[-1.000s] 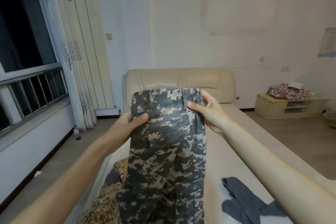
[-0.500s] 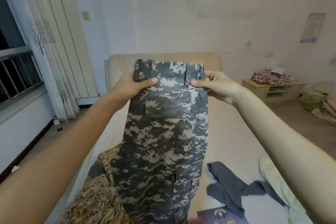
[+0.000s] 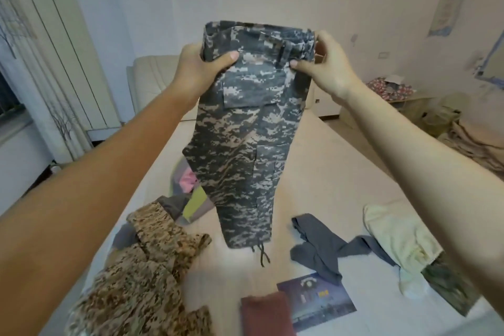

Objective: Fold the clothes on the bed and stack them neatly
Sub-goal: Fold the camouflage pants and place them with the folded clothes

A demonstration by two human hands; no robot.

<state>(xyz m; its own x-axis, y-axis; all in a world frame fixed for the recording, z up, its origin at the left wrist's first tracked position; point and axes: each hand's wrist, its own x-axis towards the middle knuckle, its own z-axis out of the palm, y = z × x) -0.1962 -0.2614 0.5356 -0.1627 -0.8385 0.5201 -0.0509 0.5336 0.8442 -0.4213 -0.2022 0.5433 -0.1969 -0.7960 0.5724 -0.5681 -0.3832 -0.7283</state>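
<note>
Grey digital-camouflage trousers (image 3: 245, 139) hang in the air over the bed (image 3: 327, 172), folded lengthwise, hem cords dangling just above the sheet. My left hand (image 3: 199, 65) grips the waistband's left end, thumb in front. My right hand (image 3: 327, 65) pinches its right end. On the bed lie a brown camouflage garment (image 3: 147, 275) at the near left, a grey garment (image 3: 319, 243), a pale yellow garment (image 3: 392, 234), a folded maroon piece (image 3: 267, 314) and a dark printed piece (image 3: 319, 297) near the front.
A small heap of pink, yellow and grey clothes (image 3: 191, 194) lies behind the trousers. A green camouflage item (image 3: 450, 286) sits at the bed's right edge. Right of the bed are a low cabinet (image 3: 392, 93) and piled bedding (image 3: 469, 139). A curtained window is left.
The view has tilted down and the trousers have been lifted higher, so their hem now clears the sheet. More of the bed and its clothes shows. Both hands keep their hold on the waistband.
</note>
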